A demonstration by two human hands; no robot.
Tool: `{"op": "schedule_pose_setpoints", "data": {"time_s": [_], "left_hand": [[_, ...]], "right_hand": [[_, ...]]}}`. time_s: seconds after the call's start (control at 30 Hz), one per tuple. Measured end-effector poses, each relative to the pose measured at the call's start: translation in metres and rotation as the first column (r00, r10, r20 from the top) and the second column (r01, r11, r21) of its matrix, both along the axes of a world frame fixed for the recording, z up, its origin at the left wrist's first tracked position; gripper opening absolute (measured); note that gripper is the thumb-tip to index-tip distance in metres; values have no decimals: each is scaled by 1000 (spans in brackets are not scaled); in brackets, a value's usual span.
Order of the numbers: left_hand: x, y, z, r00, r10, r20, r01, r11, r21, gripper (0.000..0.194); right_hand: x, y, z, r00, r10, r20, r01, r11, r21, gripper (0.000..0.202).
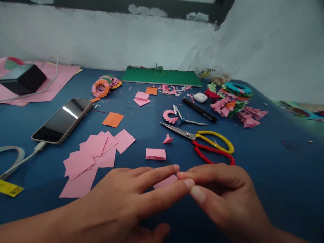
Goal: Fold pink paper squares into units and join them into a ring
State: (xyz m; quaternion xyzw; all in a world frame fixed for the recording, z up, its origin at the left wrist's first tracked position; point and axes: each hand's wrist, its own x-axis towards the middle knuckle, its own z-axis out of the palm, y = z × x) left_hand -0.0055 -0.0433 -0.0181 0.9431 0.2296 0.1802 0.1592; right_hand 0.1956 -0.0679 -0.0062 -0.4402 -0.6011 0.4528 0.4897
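Observation:
At the lower middle, my left hand reaches over a pink paper piece with its fingers spread. The tip of one of its fingers touches the fingertips of my right hand, whose thumb and index finger are drawn together; anything between them is hidden. Just beyond lies a folded pink strip, with a small pink folded piece behind it. Scissors with yellow and red handles lie behind my right hand. Overlapping pink squares spread out on the left.
A phone with a cable and a black box stand left. Orange square, paper rings, small pliers-like tool, black marker, white case, and folded paper pile lie farther back. A green board borders the wall.

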Motion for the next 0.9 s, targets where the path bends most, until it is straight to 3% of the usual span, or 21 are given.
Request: {"op": "schedule_pose_setpoints", "data": {"time_s": [0.37, 0.57, 0.77, 0.9], "left_hand": [[0, 1, 7, 996, -60, -60, 53, 991, -119, 68], [0, 5, 7, 993, -101, -68, 84, 971, -226, 61], [-3, 19, 9, 976, -91, -199, 93, 996, -2, 61], [-5, 21, 5, 988, -90, -127, 102, 991, 88, 67]], "right_hand": [[2, 2, 2, 991, 82, -108, -98, 982, -161, 45], [2, 2, 0, 984, 92, -150, -131, 953, -272, 24], [-3, 2, -1, 971, 41, -235, -112, 948, -298, 17], [-1, -1, 0, 970, 71, -232, -134, 954, -267, 23]]}}
